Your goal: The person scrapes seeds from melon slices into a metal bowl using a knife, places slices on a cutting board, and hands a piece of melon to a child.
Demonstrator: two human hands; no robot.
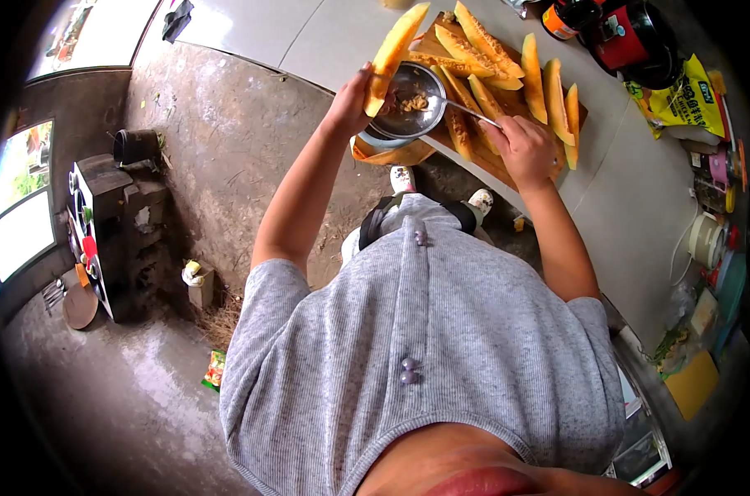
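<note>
My left hand [353, 103] grips an orange melon wedge [391, 54], tilted upright over the left rim of a metal bowl [383, 126]. Scraped seeds and pulp [414, 102] lie in the bowl. In my closed right hand [524, 150] is a slim metal spoon [468, 109], its far end over the bowl; the shape of its tip is hard to make out. Several more melon wedges [534, 78], some with seeds on them, rest on a wooden cutting board [514, 97] beyond and beside my right hand.
The tiled counter [611, 178] carries a dark red pot [627, 37], a bottle [563, 21] and a yellow packet [689, 101] on the right. An orange container [391, 153] shows below the bowl. A black bucket [135, 147] and stove block stand at the left.
</note>
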